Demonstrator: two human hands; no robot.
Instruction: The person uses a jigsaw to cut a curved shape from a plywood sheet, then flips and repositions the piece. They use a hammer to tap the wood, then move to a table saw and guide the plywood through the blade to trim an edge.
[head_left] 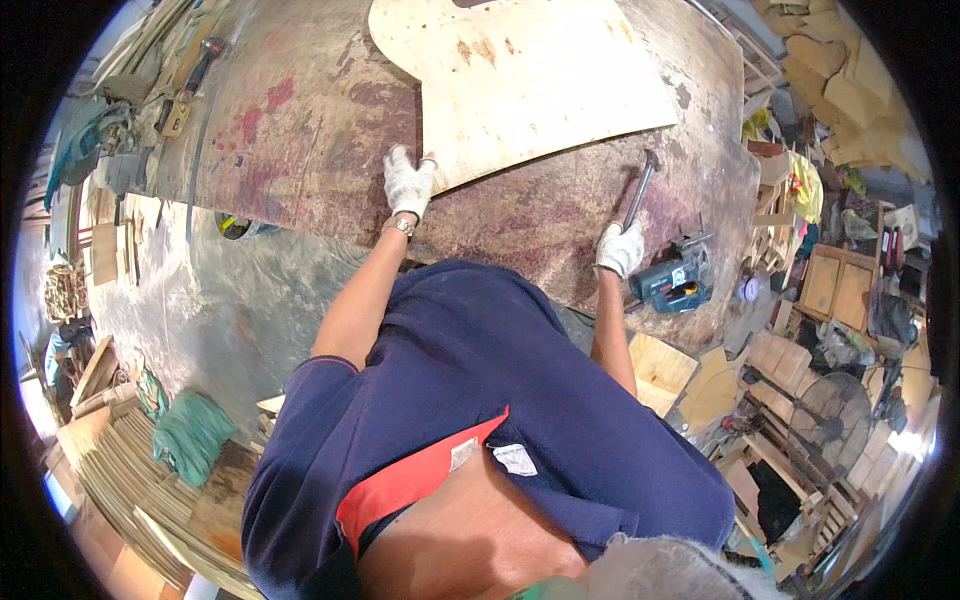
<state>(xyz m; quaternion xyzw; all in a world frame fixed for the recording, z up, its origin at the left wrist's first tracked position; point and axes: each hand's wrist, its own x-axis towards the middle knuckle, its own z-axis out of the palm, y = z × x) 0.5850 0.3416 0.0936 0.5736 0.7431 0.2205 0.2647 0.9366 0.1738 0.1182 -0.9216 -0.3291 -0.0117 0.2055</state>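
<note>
A pale plywood panel with a curved cut-out outline and brown knot marks lies on a worn, stained worktable. My left hand, in a white knit glove, rests at the panel's near left corner. Its fingers stretch forward and apart, with the thumb side touching the corner. To the right, my gloved right hand is closed round the handle of a hammer. The hammer's head points away from me, just off the panel's right near corner. Beside that hand sits a blue jigsaw.
A power tool with a red end lies at the far left. Stacked boards and a green bag stand at lower left. A round fan, wooden drawers and wood scraps crowd the right. Large brown sheet pieces lie far right.
</note>
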